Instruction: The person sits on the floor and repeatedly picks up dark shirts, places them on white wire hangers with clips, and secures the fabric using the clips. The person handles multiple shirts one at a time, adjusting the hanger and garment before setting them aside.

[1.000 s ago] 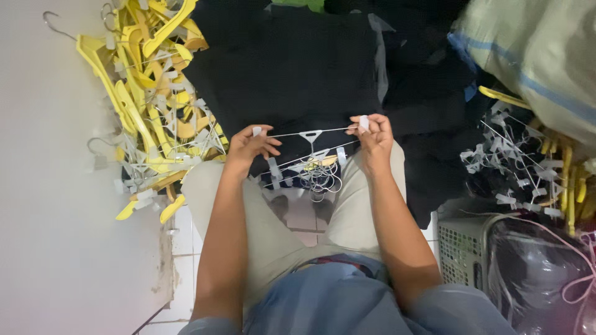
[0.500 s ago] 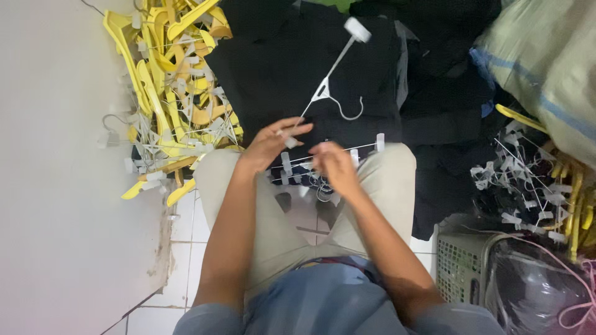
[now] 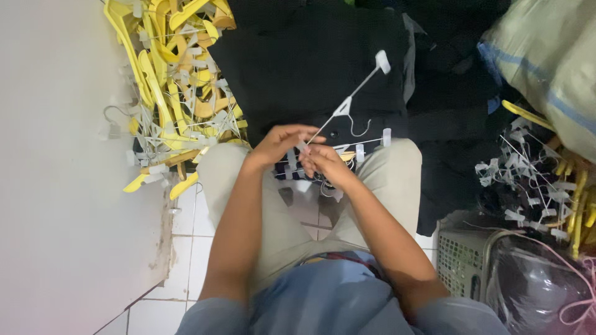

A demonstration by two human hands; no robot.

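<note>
Two hands meet at one end of a white clip hanger (image 3: 345, 105). The left hand (image 3: 280, 144) and the right hand (image 3: 324, 162) are close together over the person's knees, and both pinch the near end of the hanger with their fingers closed on it. The exact grip of each finger is too small to see.

From the hands, the hanger's long bar points away toward about 1 o'clock. Its far clip (image 3: 383, 61) sticks up over a pile of black clothes (image 3: 298, 68). Its little metal hook (image 3: 359, 127) hangs down near the middle of the bar, just past the hands. The right hand is a bit nearer to the body, and the left hand sits at about 10 o'clock from it.

More white clip hangers (image 3: 335, 152) lie across the lap, right under the hands. A heap of yellow hangers (image 3: 177, 80) sits at 10 o'clock. Another tangle of white hangers (image 3: 534, 180) lies at 3 o'clock, above a grey basket (image 3: 462, 263).
</note>
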